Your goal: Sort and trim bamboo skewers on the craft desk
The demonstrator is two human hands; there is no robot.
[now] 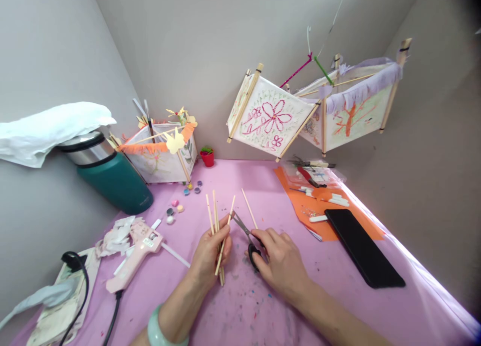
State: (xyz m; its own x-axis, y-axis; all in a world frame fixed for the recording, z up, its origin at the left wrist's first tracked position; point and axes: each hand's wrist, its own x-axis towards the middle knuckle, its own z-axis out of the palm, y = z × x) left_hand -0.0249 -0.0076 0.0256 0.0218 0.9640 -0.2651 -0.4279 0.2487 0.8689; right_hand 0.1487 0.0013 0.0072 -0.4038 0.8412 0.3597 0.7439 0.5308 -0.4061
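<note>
Several thin wooden sticks (pixel 215 210) are gripped in my left hand (pixel 206 253), fanned out above the fingers. One of these sticks leans to the right, apart from the others. My right hand (pixel 280 255) has its fingers through the black handles of a pair of scissors (pixel 242 224). The blade tips touch or nearly touch the right-leaning stick, close to my left fingertips; a dark spot shows on the stick there. Another loose stick (pixel 248 208) lies on the table just beyond the scissors.
A pink glue gun (pixel 139 250) and power strip (pixel 63 296) lie left, near a teal bottle (pixel 116 175). Small paint pots (pixel 170 219) stand behind. To the right, a black phone (pixel 364 248) rests on orange paper (pixel 296 205). A decorated lantern (pixel 270 118) hangs above.
</note>
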